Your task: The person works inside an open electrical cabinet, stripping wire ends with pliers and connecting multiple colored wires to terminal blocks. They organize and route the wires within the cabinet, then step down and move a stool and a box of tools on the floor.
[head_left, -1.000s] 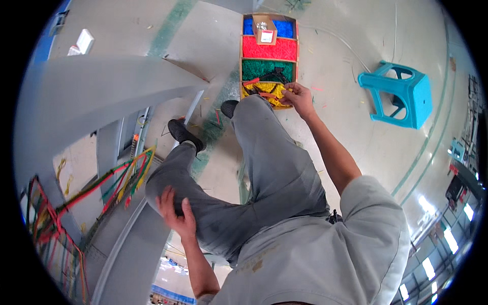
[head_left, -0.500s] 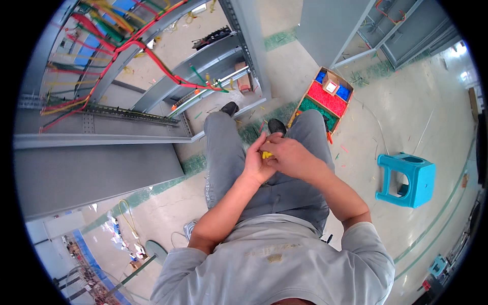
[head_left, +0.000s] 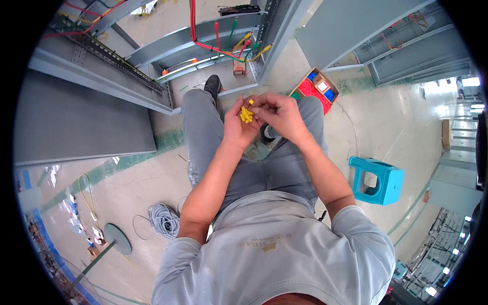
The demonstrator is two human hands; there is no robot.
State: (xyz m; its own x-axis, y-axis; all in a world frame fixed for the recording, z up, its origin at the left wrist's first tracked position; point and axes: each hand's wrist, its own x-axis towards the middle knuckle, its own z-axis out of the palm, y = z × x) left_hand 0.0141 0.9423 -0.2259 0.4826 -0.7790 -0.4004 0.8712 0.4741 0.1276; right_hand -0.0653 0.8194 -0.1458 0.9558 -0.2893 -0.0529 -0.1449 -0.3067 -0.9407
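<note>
Several small yellow plastic sleeves [head_left: 246, 116] lie in the cupped palm of my left hand [head_left: 238, 127], held over my lap. My right hand [head_left: 279, 116] is beside it, thumb and forefinger closed on one yellow sleeve [head_left: 251, 102] just above the pile. Ahead of my hands, a bundle of red, green and yellow wires [head_left: 218, 50] hangs inside a grey metal cabinet [head_left: 203, 31]. Some of its loose ends carry coloured sleeves.
A cardboard box [head_left: 331, 105] with red, green and blue small parts stands on the floor beyond my right knee. To the right is a turquoise stool [head_left: 391, 185]. A grey cable coil [head_left: 163, 219] and a round-based stand [head_left: 118, 239] are at the left. Another open cabinet [head_left: 351, 38] stands ahead right.
My view has shifted, bringing the cable coil into sight. My left palm has opened out, showing the yellow sleeves, and the right hand has drawn back with one in its fingertips.
</note>
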